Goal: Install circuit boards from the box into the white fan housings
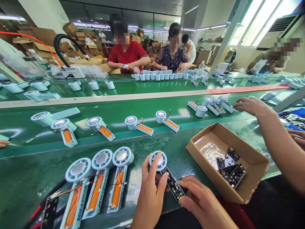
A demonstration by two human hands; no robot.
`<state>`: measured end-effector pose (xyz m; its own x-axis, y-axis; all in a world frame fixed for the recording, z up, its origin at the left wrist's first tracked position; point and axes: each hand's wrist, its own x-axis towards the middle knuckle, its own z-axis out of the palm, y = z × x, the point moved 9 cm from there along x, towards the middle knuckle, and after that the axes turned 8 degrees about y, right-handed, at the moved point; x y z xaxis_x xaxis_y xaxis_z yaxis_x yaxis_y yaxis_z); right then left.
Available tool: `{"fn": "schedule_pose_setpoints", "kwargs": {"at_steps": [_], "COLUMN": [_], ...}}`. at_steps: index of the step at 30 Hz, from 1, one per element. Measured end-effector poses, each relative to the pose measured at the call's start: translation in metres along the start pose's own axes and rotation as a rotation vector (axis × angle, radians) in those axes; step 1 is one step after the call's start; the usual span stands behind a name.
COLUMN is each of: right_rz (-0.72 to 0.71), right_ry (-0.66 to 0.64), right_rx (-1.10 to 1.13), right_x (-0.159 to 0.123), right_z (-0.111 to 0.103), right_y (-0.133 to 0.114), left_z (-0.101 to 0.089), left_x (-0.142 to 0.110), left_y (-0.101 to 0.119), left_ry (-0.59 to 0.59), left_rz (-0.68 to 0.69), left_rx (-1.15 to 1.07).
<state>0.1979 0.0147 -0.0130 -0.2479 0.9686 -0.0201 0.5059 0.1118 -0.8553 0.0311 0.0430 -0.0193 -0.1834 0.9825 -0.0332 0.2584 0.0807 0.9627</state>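
Observation:
A pale blue handheld fan [163, 163] with a round head lies between my hands at the front of the green workbench. My left hand [152, 190] grips it, with a finger over the head and the thumb by the handle. Set along the handle is a black circuit board [173, 185]. My right hand [202, 198] pinches the lower end of the handle and board. To the left lie three open fans [102, 159], each showing an orange battery [116, 190] and thin wires. A loose dark circuit board [49, 211] rests at the lower left.
A cardboard box [209, 176] with several circuit boards [234, 175] stands to the right. Behind runs a green conveyor belt [119, 106] carrying more fans [168, 122]. A co-worker's arm [274, 127] reaches in from the right. People [128, 52] sit across the line.

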Motion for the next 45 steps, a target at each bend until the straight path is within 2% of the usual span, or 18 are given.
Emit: {"fn": "schedule_pose_setpoints", "kwargs": {"at_steps": [3,8,12,20,26,30,35,39,40,42,43,45], "right_rz": [0.022,-0.045,0.063,0.041,0.123,0.123,0.033,0.058,0.067,0.08,0.08,0.071], "right_ry": [-0.029,-0.068,-0.092,-0.023,0.001,0.008,-0.018,0.056,0.074,0.092,0.098,0.111], "right_rx": [-0.018,0.045,0.119,0.094,0.064,0.219,0.568,0.76,0.785,0.829,0.852,0.889], "right_x": [0.005,0.007,0.017,0.039,0.038,0.041,0.048,0.052,0.052,0.053,0.053,0.054], "right_z": [0.007,0.006,0.007,0.011,0.013,0.016,0.021,0.024,0.025,0.029,0.029,0.027], "right_y": [-0.001,-0.012,-0.009,-0.017,-0.008,-0.005,-0.007,0.008,0.013,0.019,0.021,0.023], "left_z": [0.001,0.0,-0.003,-0.009,-0.007,-0.007,-0.003,-0.014,-0.017,-0.02,-0.011,0.009], "left_x": [0.001,0.002,0.002,0.0,-0.001,0.001,0.001,0.022,0.032,0.058,0.071,0.1], "left_y": [0.0,0.0,-0.002,-0.009,-0.011,-0.007,0.018,0.049,0.059,0.08,0.089,0.095], "left_ry": [-0.006,0.001,0.015,0.051,0.052,0.062,-0.021,-0.076,-0.05,0.042,0.03,-0.005], "left_rz": [0.001,0.014,0.033,0.155,0.184,0.233,0.363,0.209,0.185,0.223,0.28,0.325], "left_rx": [0.0,0.018,0.015,0.121,0.119,0.136,0.088,-0.059,-0.008,0.286,0.492,0.661]}}
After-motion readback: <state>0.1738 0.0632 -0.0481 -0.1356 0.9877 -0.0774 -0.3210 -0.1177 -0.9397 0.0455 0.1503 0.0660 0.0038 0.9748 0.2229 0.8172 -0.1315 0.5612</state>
